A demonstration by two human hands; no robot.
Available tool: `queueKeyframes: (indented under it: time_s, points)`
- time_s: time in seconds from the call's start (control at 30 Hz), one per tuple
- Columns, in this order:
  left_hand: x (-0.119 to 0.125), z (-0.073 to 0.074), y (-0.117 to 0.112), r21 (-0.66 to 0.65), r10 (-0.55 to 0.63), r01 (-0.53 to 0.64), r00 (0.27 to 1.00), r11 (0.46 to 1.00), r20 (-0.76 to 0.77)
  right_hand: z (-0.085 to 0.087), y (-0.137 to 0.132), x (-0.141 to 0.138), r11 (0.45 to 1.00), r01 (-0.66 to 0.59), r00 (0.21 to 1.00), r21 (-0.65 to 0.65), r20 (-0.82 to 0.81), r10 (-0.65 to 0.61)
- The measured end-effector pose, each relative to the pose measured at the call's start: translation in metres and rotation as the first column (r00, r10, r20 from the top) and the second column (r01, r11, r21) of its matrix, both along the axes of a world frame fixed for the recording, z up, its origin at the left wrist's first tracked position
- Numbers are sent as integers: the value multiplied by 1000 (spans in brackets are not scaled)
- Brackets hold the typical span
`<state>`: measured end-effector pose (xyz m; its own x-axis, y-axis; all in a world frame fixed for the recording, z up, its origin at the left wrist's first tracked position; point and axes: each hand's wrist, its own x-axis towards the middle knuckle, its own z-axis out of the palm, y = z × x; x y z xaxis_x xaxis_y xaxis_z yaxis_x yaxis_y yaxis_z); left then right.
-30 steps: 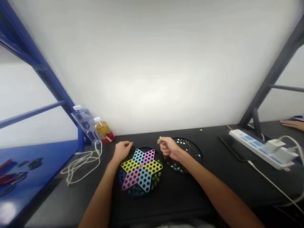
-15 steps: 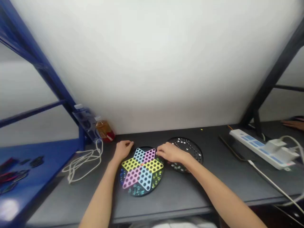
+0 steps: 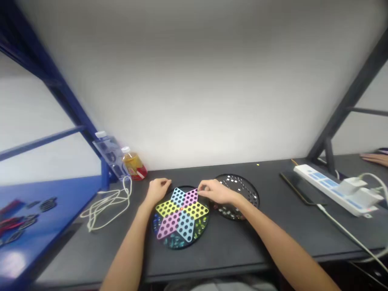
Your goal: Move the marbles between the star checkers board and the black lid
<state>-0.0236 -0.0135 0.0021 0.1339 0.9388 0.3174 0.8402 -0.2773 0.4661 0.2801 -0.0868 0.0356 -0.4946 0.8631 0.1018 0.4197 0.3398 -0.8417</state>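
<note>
A round Chinese checkers board (image 3: 184, 226) lies on the dark table, its pink, yellow and blue star full of holes. Small glassy marbles (image 3: 176, 241) fill the pockets around the star. My right hand (image 3: 216, 191) has its thumb and finger pinched at the tip of the far right pink point. Whatever is in that pinch, if anything, is too small to make out. Beside the board's far left rim my left hand (image 3: 158, 189) rests with curled fingers; its inside is hidden. A second round black board (image 3: 238, 186) with white dots lies partly behind my right forearm.
On the left are a tangled white cable (image 3: 106, 206), a clear bottle (image 3: 110, 153) and an orange drink bottle (image 3: 134, 165). A phone (image 3: 298, 188) and a white power strip (image 3: 330, 188) lie right. Another person's hand (image 3: 374, 158) shows at the far right edge.
My right hand has shifted slightly up and left, its pinch now over the pink tip. My left hand stays nearly where it was.
</note>
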Motion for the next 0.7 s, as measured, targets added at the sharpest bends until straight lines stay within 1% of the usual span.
queueKeyframes:
  time_s: [0.03,0.07,0.1,0.13,0.17,0.2,0.23,0.27,0.3,0.33,0.37,0.4,0.43,0.47,0.5,0.53,0.6,0.7]
  points:
    - [0,0,0,4,-4,4,1000,1000,1,0,4,3,993,12,987,-117,-160,-31]
    - [0,0,0,7,-8,8,1000,1000,0,1,7,7,973,-5,947,-231,-314,-70]
    - [0,0,0,8,-12,12,1000,1000,-3,1,11,10,945,-45,886,-323,-450,-111]
    - [0,0,0,8,-13,13,1000,1000,-7,1,14,13,918,-95,814,-385,-560,-151]
    - [0,0,0,7,-9,9,1000,1000,-10,1,16,14,895,-143,747,-422,-640,-182]
    - [0,0,0,5,-3,3,1000,1000,-14,0,18,15,879,-172,695,-444,-687,-210]
    - [0,1,0,2,3,-3,1000,1000,-17,-1,20,15,869,-174,668,-464,-703,-242]
    - [0,1,0,-1,6,-6,1000,1000,-18,-2,20,13,864,-144,668,-482,-691,-274]
    - [0,1,0,-6,8,-8,1000,1000,-17,-4,20,12,869,-82,692,-488,-655,-303]
    - [1,1,-1,-10,10,-10,1000,1000,-13,-5,19,10,884,1,738,-467,-597,-316]
    - [1,2,-1,-14,11,-11,1000,1000,-11,-5,17,9,909,86,800,-407,-516,-307]
    - [1,3,-1,-17,9,-9,1000,1000,-12,-4,15,8,939,144,869,-313,-414,-272]
    - [2,3,-2,-15,5,-5,1000,1000,-11,-3,12,8,967,154,932,-203,-295,-210]
    - [2,4,-2,-11,-2,1,1000,1000,-8,0,8,9,988,114,977,-102,-170,-130]
    - [2,5,-3,-6,-8,8,1000,1000,-4,3,5,10,999,43,998,-29,-53,-44]
    - [2,5,-3,-1,-16,16,1000,1000,0,6,2,11,999,-36,998,13,44,36]
    - [3,5,-4,5,-22,22,1000,1000,13,11,-3,14,988,-151,977,35,157,144]
    - [3,5,-4,-12,-10,11,1000,1000,27,12,-5,15,974,-226,948,8,230,218]
